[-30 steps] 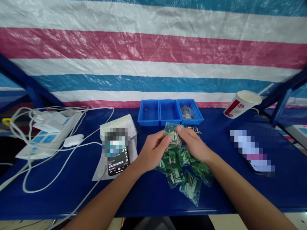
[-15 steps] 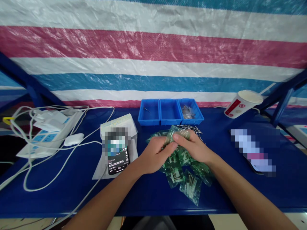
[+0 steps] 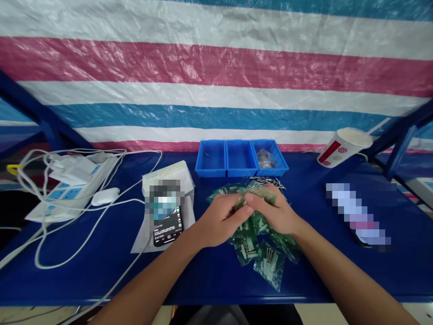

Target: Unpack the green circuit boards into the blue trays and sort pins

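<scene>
Your thumbs and fingers grip a small green packet (image 3: pixel 263 193) between them, the left hand (image 3: pixel 219 221) on one side, the right hand (image 3: pixel 280 212) on the other, thumb tips close together. You hold it above a pile of similar packets (image 3: pixel 269 262) with screws showing inside. Just beyond your hands lie loose screws (image 3: pixel 276 182), then three blue bins (image 3: pixel 241 155). A phone (image 3: pixel 168 229) lies to your left, a tilted cup (image 3: pixel 345 146) far right.

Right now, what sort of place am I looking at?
Probably a makeshift small-parts workspace: plastic bags of small hardware lie in front of three blue bins, with a striped plastic sheet behind.
</scene>
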Available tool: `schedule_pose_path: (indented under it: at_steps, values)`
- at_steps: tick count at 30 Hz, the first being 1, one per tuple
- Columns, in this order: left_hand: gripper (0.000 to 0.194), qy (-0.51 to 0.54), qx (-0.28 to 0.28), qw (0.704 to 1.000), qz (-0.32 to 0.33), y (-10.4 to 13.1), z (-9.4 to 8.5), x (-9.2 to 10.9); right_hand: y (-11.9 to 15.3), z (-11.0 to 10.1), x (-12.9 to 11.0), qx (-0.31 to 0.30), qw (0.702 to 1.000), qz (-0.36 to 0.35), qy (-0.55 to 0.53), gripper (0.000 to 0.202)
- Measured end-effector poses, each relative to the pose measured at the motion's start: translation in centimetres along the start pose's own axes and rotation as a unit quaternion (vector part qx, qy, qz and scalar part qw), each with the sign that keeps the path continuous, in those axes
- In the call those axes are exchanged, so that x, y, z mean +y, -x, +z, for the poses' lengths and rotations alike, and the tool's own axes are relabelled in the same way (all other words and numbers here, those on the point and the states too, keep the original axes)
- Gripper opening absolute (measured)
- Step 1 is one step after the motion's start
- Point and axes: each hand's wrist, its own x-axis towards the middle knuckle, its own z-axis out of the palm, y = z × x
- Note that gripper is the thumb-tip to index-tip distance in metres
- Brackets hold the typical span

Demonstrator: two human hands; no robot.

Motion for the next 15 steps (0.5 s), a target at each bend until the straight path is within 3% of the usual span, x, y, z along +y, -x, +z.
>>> schedule_pose_path:
  at_steps: [6, 15]
  values:
    - [0.04, -0.009, 0.052, 0.999, -0.012, 0.0, 0.6, -0.1, 0.2, 0.2, 0.3, 0.083, 0.996, -0.025, 0.007, 0.046]
    - [0.039, -0.001, 0.07, 0.997, -0.029, -0.1, 0.7, 0.4, 0.1, 1.1, 0.5, 0.089, 0.995, -0.045, 0.001, 0.043]
